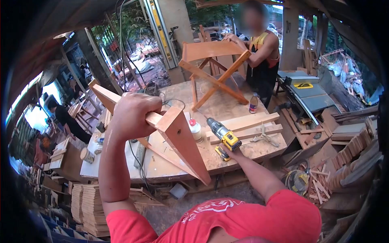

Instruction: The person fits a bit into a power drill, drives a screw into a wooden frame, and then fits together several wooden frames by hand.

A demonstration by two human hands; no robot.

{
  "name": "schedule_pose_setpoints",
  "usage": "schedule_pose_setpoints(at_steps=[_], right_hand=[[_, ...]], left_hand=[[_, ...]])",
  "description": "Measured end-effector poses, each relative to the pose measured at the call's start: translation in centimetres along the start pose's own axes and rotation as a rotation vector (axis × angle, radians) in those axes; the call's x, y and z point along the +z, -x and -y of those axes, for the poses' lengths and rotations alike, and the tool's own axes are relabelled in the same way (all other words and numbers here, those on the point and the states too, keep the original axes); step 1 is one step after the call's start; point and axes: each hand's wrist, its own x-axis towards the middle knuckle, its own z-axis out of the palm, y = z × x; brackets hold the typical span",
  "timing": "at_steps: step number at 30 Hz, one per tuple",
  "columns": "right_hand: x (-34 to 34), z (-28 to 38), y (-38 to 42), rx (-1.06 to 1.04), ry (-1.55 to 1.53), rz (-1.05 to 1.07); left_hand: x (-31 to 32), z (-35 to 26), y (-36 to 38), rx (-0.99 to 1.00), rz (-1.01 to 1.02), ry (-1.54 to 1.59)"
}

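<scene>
My left hand (135,113) is closed around the top bar of a wooden frame (180,139) with tapering legs, which is tilted over the near side of the workbench (170,172). A dark hole shows in the end of the frame nearest me. In my right hand (229,151) is a yellow-and-black cordless drill (221,131), its chuck pointing away and to the left. The drill body hides most of that hand's fingers. A white bottle with a red cap (195,130) stands between the frame and the drill.
Light wooden boards (245,126) lie right of the drill, near a small bottle (253,103). Across the bench, a co-worker (263,48) rests hands on a folding stool (216,83). A table saw (314,97) stands at right; stacked wood (87,206) sits lower left.
</scene>
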Motion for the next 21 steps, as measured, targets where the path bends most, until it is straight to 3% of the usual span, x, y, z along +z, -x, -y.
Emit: schedule_pose_setpoints(at_steps=[8,13,17,21], right_hand=[[0.7,-0.2,-0.2,-0.093,0.013,-0.001],[1.5,-0.5,-0.4,-0.036,-0.016,-0.012],[4.1,-0.7,-0.3,-0.086,-0.102,-0.180],[4.3,-1.0,-0.3,0.053,0.055,-0.199]], left_hand=[[-0.3,-0.1,-0.3,-0.009,0.065,0.031],[-0.2,0.2,0.0,0.026,0.053,0.059],[0.1,0.6,0.0,0.047,0.080,0.027],[-0.4,0.4,0.2,0.036,0.081,0.058]])
